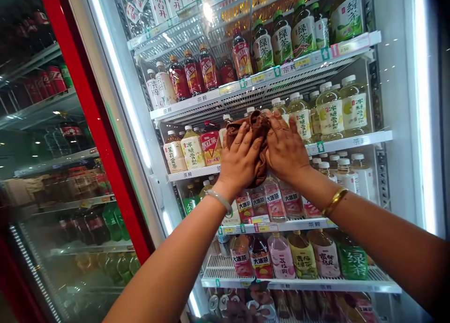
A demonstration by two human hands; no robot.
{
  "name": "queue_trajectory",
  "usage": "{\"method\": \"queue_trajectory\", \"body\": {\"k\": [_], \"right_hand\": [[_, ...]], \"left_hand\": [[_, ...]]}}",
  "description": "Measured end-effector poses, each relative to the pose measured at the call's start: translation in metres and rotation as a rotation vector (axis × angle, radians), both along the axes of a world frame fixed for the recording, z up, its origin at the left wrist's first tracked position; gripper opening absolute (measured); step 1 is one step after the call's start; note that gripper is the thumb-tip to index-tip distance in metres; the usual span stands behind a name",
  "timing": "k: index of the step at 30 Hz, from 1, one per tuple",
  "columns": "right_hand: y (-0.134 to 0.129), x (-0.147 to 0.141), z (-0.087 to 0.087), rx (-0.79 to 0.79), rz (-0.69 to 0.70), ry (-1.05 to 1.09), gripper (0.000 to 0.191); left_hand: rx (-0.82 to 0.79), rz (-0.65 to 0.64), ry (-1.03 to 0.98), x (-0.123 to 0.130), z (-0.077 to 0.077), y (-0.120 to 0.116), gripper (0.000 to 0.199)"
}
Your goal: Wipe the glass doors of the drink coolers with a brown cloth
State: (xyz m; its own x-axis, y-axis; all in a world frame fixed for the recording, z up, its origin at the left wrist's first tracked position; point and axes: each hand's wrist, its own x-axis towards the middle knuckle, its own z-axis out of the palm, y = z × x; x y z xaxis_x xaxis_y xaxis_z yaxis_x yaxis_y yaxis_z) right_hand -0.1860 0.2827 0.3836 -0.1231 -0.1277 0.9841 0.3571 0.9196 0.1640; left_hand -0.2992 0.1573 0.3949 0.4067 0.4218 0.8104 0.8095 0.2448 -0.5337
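Both of my arms reach forward to a brown cloth (259,166), which is bunched up in front of the glass of a lit drinks cooler. My left hand (239,158) lies flat on the cloth's left part, fingers pointing up, with a pale bangle at the wrist. On its right edge rests my right hand (285,147), fingers stretched out and partly over the cloth, a gold bangle on that wrist. The two hands press the cloth side by side, a small gap between them. Bottles behind the cloth are partly hidden.
Behind the glass, shelves hold rows of bottles, among them green tea bottles (304,30) and a pink bottle (281,256). A red door frame (94,121) runs down the left, beside another drinks cooler. A bright light strip (423,102) stands at the right.
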Motion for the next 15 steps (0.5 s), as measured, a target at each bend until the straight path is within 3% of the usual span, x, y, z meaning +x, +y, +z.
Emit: {"method": "queue_trajectory", "body": {"k": [4,7,11,15], "right_hand": [[-0.02,-0.013,0.013,0.064,0.017,-0.091,0.059],[-0.028,-0.026,0.015,0.078,0.023,-0.144,0.064],[-0.027,-0.035,0.009,0.073,0.009,-0.15,0.067],[-0.024,-0.033,0.006,0.102,0.008,-0.182,0.072]], "left_hand": [[0.033,0.031,0.0,-0.044,0.022,-0.044,0.051],[0.074,0.059,-0.076,-0.062,0.027,-0.061,0.052],[0.236,0.077,-0.183,-0.042,0.006,-0.042,0.047],[0.175,0.073,-0.14,-0.028,-0.012,-0.028,0.06]]}}
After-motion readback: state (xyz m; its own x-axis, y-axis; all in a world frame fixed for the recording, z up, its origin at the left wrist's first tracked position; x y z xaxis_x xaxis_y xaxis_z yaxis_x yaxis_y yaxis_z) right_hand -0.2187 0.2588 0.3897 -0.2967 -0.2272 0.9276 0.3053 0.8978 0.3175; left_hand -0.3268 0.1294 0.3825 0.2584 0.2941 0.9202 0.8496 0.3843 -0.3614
